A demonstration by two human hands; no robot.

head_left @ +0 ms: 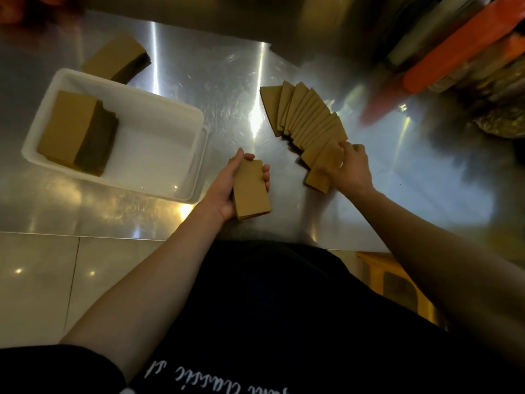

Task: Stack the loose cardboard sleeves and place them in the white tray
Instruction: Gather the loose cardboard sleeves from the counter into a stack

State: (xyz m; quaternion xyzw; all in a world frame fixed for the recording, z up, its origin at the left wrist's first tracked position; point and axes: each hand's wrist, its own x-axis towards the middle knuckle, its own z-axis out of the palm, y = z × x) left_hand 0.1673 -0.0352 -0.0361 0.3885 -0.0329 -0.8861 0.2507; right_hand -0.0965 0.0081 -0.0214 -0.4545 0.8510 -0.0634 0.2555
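Several flat brown cardboard sleeves [305,118] lie fanned in an arc on the steel table [227,81], right of centre. My right hand [348,169] pinches a sleeve at the near end of that fan. My left hand [227,189] holds a small squared stack of sleeves [251,190] just above the table, between the fan and the white tray [159,120]. The tray sits at the left and holds a thick stack of sleeves [76,132] against its left wall.
Another stack of sleeves [118,58] lies on the table behind the tray. Blurred orange and dark items [460,52] crowd the far right. The table's near edge [113,237] runs just before my body, with tiled floor below.
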